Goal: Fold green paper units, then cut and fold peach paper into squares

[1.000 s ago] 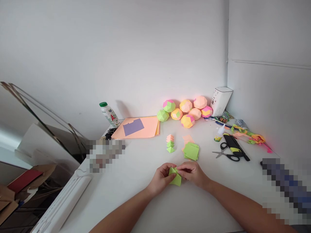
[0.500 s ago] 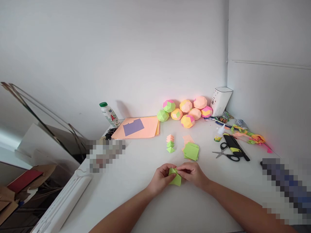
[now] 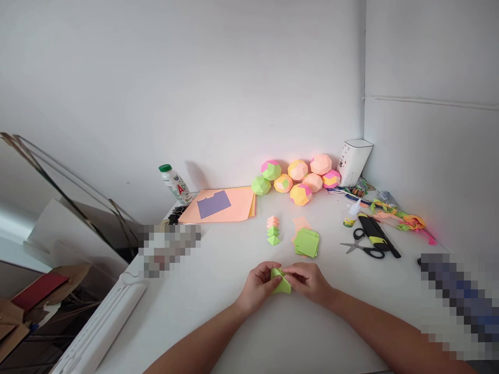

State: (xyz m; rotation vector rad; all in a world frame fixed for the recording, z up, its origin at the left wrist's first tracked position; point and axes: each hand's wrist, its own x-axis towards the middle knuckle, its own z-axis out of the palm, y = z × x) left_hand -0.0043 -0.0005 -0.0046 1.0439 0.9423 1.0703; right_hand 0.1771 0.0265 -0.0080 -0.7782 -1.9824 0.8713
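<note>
Between both hands is a green paper piece (image 3: 283, 286), creased and partly folded. My left hand (image 3: 258, 285) pinches its left side, thumb in front and fingers behind. Fingers of my right hand (image 3: 311, 282) are closed on its upper right edge. Just beyond the hands lies a stack of green paper squares (image 3: 307, 242), with peach paper pieces (image 3: 301, 223) partly under it. To the left of that stack stands a short row of folded paper pyramids (image 3: 273, 231), peach at the back and green in front.
Several faceted paper balls (image 3: 301, 195) sit along the wall. Scissors (image 3: 358, 245), a black cutter (image 3: 377, 234) and a glue bottle (image 3: 352, 214) lie to the right. Peach paper sheets (image 3: 241, 205) and a white bottle (image 3: 175, 184) are at the back left.
The green paper piece has tilted slightly, and its lower edge shows a little higher. Both hands keep hold of it and have barely shifted.
</note>
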